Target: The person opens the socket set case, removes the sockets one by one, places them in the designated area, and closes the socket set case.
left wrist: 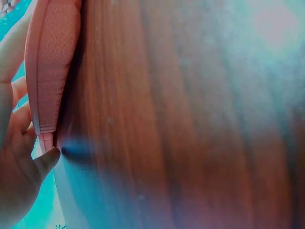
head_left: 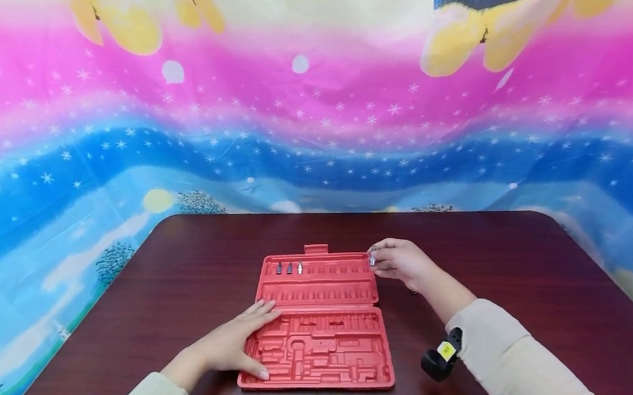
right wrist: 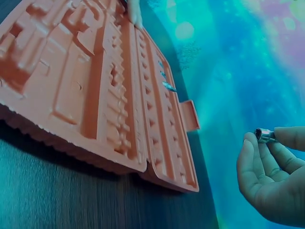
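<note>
Table (head_left: 196,275); one case (head_left: 325,351); three bits (head_left: 289,268); one socket (right wrist: 265,135)

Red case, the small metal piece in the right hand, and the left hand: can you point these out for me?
Red case (head_left: 331,347): head view, bare molded interior.
Small metal piece (right wrist: 267,135): right wrist view, shiny side.
Left hand (head_left: 233,342): head view, back of the hand.

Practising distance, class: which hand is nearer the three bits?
Left: the left hand rests on the red case, below the bits; the right hand is by the case's upper-right corner.
</note>
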A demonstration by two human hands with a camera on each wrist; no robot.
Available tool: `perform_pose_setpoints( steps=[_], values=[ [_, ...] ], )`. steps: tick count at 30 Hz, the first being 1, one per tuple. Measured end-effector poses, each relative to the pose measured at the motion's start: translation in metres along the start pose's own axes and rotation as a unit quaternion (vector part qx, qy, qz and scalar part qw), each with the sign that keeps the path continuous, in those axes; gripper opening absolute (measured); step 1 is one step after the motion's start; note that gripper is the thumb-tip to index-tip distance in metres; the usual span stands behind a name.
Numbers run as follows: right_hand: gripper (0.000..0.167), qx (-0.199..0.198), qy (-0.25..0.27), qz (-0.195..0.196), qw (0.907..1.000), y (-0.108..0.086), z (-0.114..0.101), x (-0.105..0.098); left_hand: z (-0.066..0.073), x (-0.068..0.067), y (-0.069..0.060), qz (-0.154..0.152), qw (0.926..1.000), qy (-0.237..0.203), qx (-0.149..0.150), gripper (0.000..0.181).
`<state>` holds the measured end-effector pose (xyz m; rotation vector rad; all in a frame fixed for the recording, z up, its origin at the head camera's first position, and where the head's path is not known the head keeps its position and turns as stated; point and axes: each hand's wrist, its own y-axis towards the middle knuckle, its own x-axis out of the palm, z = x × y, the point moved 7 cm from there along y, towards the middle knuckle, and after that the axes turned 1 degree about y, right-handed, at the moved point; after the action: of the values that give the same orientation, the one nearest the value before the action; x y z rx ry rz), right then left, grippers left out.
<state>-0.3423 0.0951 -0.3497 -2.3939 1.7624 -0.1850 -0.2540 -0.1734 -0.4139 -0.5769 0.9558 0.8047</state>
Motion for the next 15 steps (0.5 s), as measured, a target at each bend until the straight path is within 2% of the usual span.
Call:
perform_pose_setpoints(
  steps=[6,15],
  values=[
    [0.017,-0.008,0.022,-0.002,0.9997,-0.009,-0.003,-0.014,0.000,-0.001,-0.001,0.007,0.9999,-0.005,0.008,0.099],
    [0.023,-0.015,-0.011,0.007,0.9998,-0.025,-0.001,-0.039,0.001,-0.001,-0.001,0.004,1.0000,-0.004,0.003,0.099]
  ],
)
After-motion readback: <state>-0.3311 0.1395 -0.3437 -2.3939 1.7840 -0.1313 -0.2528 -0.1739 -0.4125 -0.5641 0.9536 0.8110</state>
